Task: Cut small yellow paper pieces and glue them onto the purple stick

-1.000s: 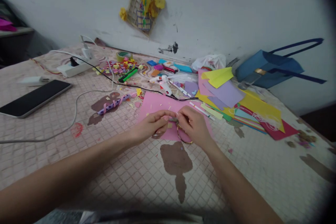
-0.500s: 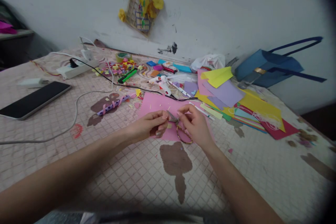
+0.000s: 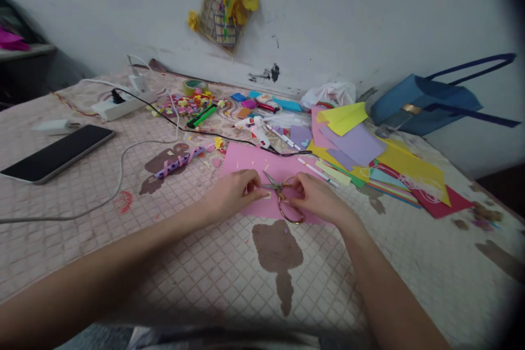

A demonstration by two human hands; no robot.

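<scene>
Scissors with gold handles [image 3: 279,190] lie over a pink sheet [image 3: 241,154], blades parted and pointing left. My right hand [image 3: 315,192] is closed at the handles, its fingers at the upper and lower loops. Left of the blades, my left hand [image 3: 238,191] has thumb and fingertips bent toward each other. Beneath its thumb a small pale yellow scrap [image 3: 267,195] shows; whether the fingers hold anything is too small to tell. Thin yellow bits are scattered on the pink sheet.
Behind the sheet are a white glue gun [image 3: 257,129], a green cutter [image 3: 202,116] and a cable. Coloured papers [image 3: 355,145] and a blue bag [image 3: 422,104] lie right. A purple wrapped roll [image 3: 178,163], a phone [image 3: 59,153] and a power strip [image 3: 123,105] lie left.
The scissor blades have opened. My right hand has moved right and down onto the handles. My left hand has shifted slightly left, away from the blades.
</scene>
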